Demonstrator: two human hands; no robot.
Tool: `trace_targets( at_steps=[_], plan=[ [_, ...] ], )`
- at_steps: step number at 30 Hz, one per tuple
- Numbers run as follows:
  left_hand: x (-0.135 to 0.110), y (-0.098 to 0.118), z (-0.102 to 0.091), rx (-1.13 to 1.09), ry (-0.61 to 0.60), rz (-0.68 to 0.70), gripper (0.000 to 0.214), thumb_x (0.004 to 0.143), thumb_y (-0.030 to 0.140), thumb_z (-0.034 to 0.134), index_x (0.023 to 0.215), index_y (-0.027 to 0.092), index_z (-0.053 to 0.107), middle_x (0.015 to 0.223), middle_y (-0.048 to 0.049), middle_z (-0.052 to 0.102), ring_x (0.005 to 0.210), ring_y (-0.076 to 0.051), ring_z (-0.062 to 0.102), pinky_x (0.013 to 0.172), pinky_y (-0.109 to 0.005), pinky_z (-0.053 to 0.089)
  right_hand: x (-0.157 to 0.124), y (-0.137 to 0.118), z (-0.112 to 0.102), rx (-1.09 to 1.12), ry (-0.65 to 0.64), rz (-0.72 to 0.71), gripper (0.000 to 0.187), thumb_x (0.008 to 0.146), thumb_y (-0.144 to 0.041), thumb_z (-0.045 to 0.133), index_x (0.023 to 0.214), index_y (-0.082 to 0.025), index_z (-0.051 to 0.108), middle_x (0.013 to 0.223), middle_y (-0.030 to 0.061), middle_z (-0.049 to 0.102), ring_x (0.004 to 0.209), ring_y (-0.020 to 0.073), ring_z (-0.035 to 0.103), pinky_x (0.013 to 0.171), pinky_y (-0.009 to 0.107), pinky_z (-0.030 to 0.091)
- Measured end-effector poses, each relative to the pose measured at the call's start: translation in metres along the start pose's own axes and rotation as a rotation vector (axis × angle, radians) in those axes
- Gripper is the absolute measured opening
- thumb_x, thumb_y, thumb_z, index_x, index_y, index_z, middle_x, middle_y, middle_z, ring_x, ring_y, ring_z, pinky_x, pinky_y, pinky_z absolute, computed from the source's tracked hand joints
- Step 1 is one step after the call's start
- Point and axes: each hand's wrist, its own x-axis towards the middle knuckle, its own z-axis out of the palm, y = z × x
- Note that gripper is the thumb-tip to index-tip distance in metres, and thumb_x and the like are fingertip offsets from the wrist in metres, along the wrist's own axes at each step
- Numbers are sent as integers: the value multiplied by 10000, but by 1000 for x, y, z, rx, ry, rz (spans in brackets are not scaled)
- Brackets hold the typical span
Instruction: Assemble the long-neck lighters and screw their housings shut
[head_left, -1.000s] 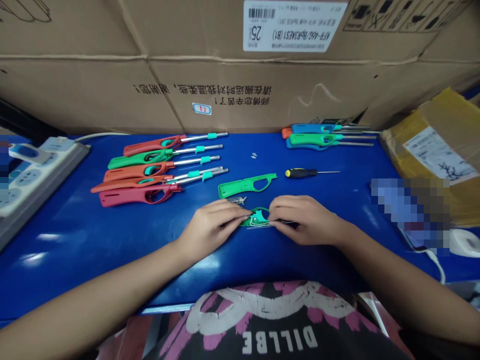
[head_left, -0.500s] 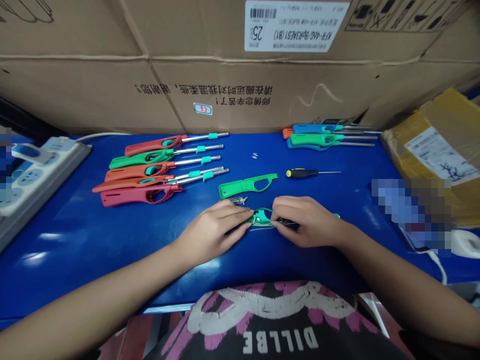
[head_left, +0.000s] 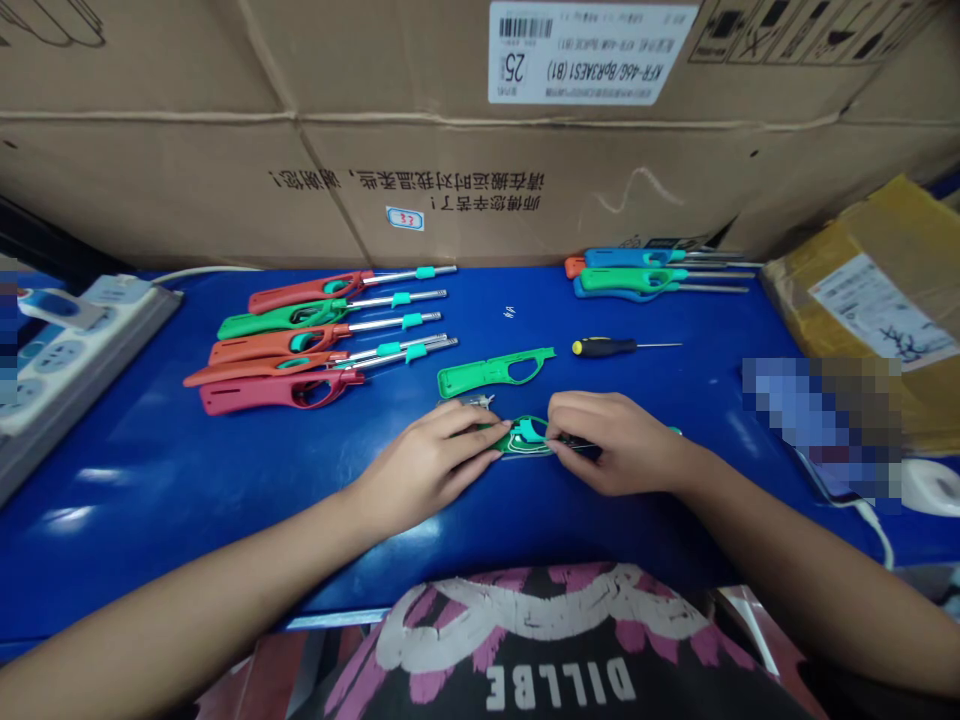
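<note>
An opened green gas lighter (head_left: 507, 446) lies on the blue table, its inside showing a teal trigger (head_left: 529, 431) and a pale wire. My left hand (head_left: 424, 462) is closed over its handle end, thumb and fingertips gripping the edges. At the other end my right hand (head_left: 619, 445) pinches beside the trigger and covers most of the barrel; what exactly its fingertips hold is hidden. Just beyond my hands sits the loose green shell half (head_left: 487, 374). A small metallic part (head_left: 481, 401) rests behind my left fingers. Farther right is a black-and-yellow screwdriver (head_left: 604, 347).
Several red, orange and green lighters (head_left: 277, 390) lie in a row at left. More lighters (head_left: 626, 280) are stacked at back right. A power strip (head_left: 67, 350) stands left, a taped parcel (head_left: 877, 310) right. A large cardboard box (head_left: 420, 150) walls off the back.
The teal trigger and my right fingertips have shifted slightly to the right. My left hand keeps its hold on the lighter.
</note>
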Motion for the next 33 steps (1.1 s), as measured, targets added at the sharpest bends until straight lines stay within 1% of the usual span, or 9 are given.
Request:
trace_targets(
  at_steps=[4, 10, 16, 19, 23, 25, 29, 33],
  plan=[
    [0, 0, 0, -6, -11, -14, 310, 1001, 184, 584, 1306, 178, 640, 1186, -101, 679, 1075, -213, 635, 937, -401, 572, 0, 0, 0, 9, 5, 5, 116, 966, -172, 475, 864, -203, 520, 799, 6, 524, 713, 139, 448, 645, 275, 346],
    [-1, 2, 1, -1, -10, -27, 308, 1007, 191, 573, 1307, 184, 641, 1191, -106, 663, 1122, -226, 622, 971, -417, 562, -1, -1, 0, -4, 7, -6, 120, 971, -174, 473, 874, -204, 537, 804, 12, 543, 726, 143, 466, 650, 279, 351],
    [-1, 3, 0, -10, -3, -27, 288, 1007, 196, 579, 1284, 176, 653, 1072, -86, 686, 991, -202, 630, 884, -373, 565, 0, -1, -1, 4, -2, -21, 141, 982, -176, 458, 873, -210, 541, 810, 15, 548, 732, 147, 460, 651, 283, 349],
    [-1, 5, -1, 49, 1, -21, 284, 1004, 205, 589, 1279, 183, 657, 1075, -78, 702, 981, -206, 622, 857, -369, 536, 0, -1, -1, 13, -9, -33, 145, 986, -176, 458, 874, -209, 543, 815, 16, 549, 742, 147, 464, 659, 283, 356],
    [0, 7, -4, 188, -2, -43, 261, 993, 253, 621, 1246, 230, 683, 1077, -57, 735, 982, -225, 619, 786, -363, 475, 0, -1, -1, 20, -15, -34, 137, 988, -179, 459, 886, -207, 547, 832, 22, 559, 756, 148, 473, 669, 285, 366],
    [-1, 7, -3, 182, 13, -45, 271, 995, 261, 619, 1257, 222, 677, 1083, -64, 741, 988, -221, 637, 802, -364, 486, 0, -1, -1, 20, -18, -30, 136, 988, -183, 459, 887, -208, 547, 832, 23, 560, 756, 149, 472, 670, 286, 366],
    [-2, 3, 1, 97, 72, -23, 340, 991, 259, 620, 1322, 181, 628, 1092, -88, 754, 999, -214, 685, 880, -386, 549, -1, 0, -2, 18, -30, -27, 138, 987, -191, 457, 889, -211, 551, 837, 24, 559, 762, 154, 475, 669, 291, 369],
    [-1, 2, 1, 88, 86, -23, 334, 979, 248, 636, 1303, 168, 635, 1099, -98, 754, 1005, -230, 677, 881, -418, 570, 0, -1, -2, 7, -46, -21, 140, 992, -201, 450, 895, -210, 552, 848, 27, 560, 767, 157, 474, 669, 295, 372]
  ],
)
